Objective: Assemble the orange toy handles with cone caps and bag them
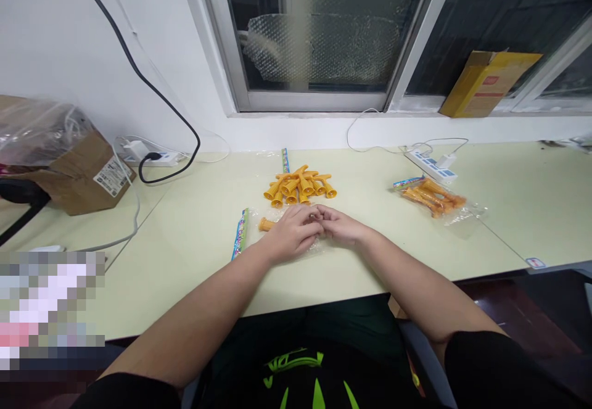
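A clear plastic bag (315, 248) lies on the table under my hands, with a blue and green printed header strip (240, 234) at its left end. Inside it, an orange trumpet-like plastic piece (266, 224) pokes out past my left hand. My left hand (296, 233) rests across the bag, fingers bent together at its right end. Meeting it there, my right hand (340, 224) has its fingers curled in a pinch on the bag's film. The fingertips partly cover each other. Just beyond lies a pile of several yellow-orange plastic horns (303, 185), flared ends toward me.
A filled bag of orange horns (435, 198) lies at right, below a white power strip (430, 166). Another header strip (285, 160) sits behind the pile. At left stand a cardboard box (87, 174) and a black cable (157, 91). A yellow carton (490, 85) leans on the window.
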`<state>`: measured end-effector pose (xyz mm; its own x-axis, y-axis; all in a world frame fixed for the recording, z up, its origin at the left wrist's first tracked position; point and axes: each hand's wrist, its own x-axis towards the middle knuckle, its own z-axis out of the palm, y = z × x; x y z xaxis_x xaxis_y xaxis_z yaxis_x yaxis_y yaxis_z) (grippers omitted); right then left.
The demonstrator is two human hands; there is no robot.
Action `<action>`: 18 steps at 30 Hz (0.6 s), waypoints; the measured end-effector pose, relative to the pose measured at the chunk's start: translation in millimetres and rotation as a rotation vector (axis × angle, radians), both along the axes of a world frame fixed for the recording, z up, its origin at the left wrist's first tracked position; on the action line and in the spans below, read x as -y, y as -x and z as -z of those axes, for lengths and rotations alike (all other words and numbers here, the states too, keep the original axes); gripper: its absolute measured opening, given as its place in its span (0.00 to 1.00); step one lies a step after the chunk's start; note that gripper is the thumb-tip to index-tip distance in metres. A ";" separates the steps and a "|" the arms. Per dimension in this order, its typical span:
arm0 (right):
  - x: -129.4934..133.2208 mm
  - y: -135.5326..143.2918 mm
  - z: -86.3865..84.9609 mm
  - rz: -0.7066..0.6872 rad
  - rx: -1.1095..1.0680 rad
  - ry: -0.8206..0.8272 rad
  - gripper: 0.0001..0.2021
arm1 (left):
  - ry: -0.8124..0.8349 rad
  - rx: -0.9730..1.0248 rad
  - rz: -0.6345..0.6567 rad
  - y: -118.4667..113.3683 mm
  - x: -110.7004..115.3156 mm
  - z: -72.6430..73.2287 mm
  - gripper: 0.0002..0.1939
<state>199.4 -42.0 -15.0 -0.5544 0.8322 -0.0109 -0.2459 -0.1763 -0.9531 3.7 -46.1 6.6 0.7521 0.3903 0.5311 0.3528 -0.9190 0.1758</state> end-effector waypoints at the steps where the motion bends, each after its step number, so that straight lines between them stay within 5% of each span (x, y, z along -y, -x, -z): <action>1: 0.1 1.6 1.4 -0.006 -0.022 0.022 0.15 | 0.000 -0.002 0.008 -0.3 0.7 -0.9 0.11; 7: -7.8 1.3 12.7 0.110 0.179 -0.216 0.12 | -0.014 -0.001 0.008 -0.7 1.3 0.0 0.11; 13: -2.4 -4.8 7.9 -0.053 0.438 -0.563 0.12 | -0.035 0.015 0.036 -2.8 3.6 -0.1 0.10; 18: 5.2 3.4 4.1 -0.051 0.604 -0.770 0.19 | -0.030 -0.005 0.046 -5.3 7.6 0.7 0.11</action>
